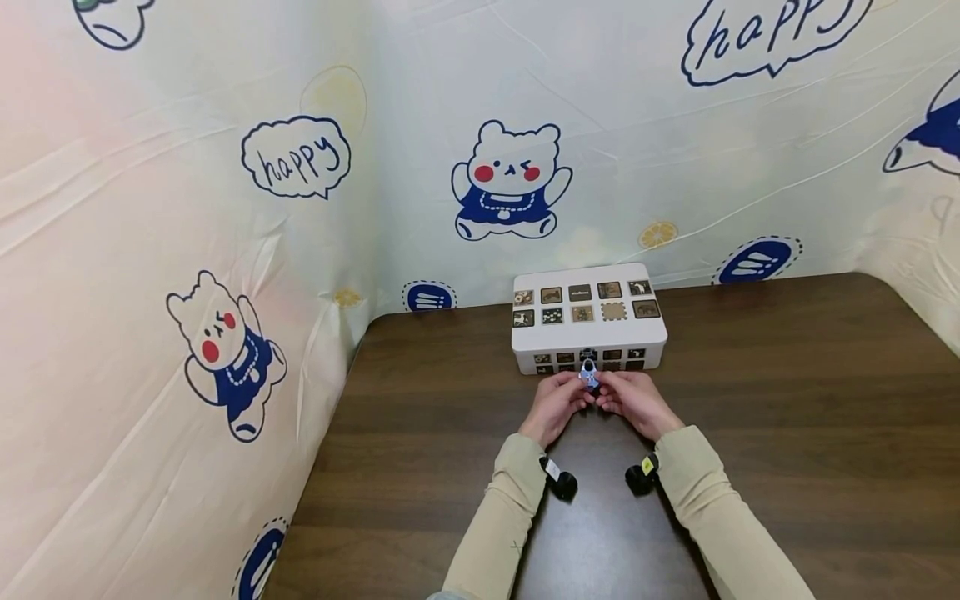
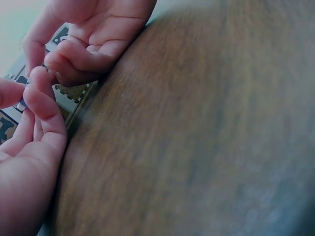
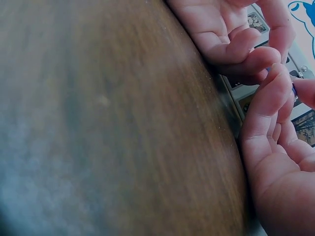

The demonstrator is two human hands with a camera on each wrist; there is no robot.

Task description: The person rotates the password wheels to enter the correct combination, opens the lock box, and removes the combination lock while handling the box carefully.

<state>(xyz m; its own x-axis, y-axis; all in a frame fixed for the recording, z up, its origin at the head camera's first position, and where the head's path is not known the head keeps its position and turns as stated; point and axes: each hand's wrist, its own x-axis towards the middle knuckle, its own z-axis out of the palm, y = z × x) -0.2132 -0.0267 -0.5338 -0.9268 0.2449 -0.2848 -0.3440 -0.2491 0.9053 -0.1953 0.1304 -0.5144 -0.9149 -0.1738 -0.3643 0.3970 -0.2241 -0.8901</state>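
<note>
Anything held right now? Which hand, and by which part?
A small blue padlock. The left hand and right hand both pinch it, one at each side of its body.

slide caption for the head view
Left hand and right hand pinch a small blue padlock before a white picture-printed box on a wooden table.

A brown wood-grained table [image 1: 405,450] carries a white box [image 1: 588,333] with small pictures near its far edge.

an item [image 1: 589,380] sits between fingers [image 1: 613,385], before the box [image 1: 562,337] on the table [image 1: 420,417].
</note>
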